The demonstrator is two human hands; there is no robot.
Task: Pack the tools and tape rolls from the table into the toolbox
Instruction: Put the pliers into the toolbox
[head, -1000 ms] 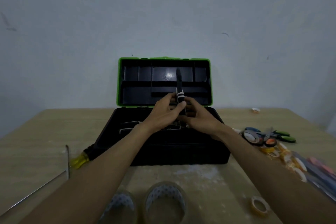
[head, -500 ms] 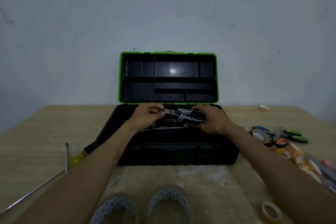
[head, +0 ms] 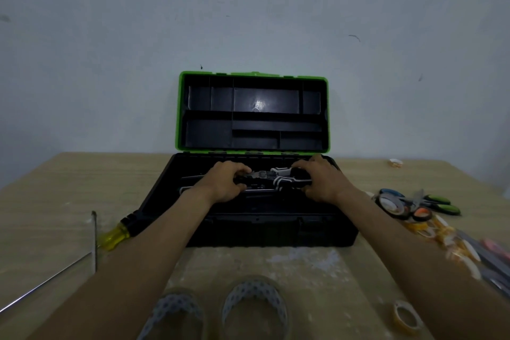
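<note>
Background: a plain pale wall (head: 248,8) with a few dark marks fills the upper half of the frame.
Surface: a light wooden table (head: 55,188) spans the lower half, with whitish smears at lower centre.
Toolbox: the black toolbox (head: 256,226) stands at frame centre. Its green-rimmed lid (head: 254,113) is raised upright on the wall side and shows black divided compartments.
Pliers: the pliers (head: 276,175), with black-and-white handles, lie crosswise inside the open box near rim level. The metal head points to frame left and the handles to frame right.
Left hand: the left hand (head: 226,183) is over the left half of the box. Its fingers are curled inward and pinch the head end of the pliers.
Right hand: the right hand (head: 323,181) is over the right half. Its fingers are curled round the handles, and the thumb side cannot be made out.
Box contents: slim metal pieces show beneath the pliers, but their kind cannot be told.
Left of box: a screwdriver (head: 116,234) with a yellow handle lies with its black end against the front left corner of the box. A thin bent metal rod (head: 93,240) lies just beside it, toward the left edge.
Right of box: a cluster of tape rolls (head: 392,203) trails toward the lower right, blurred at the edge. Scissors (head: 438,203) with green handles lie touching the upper rolls.
Upper right of table: one small roll (head: 396,163) sits apart near the wall.
Lower right corner: a single yellowish roll (head: 405,317) lies by the right forearm.
Bottom edge: two dotted rounded items (head: 256,309) sit between the forearms, and what they are cannot be told.
</note>
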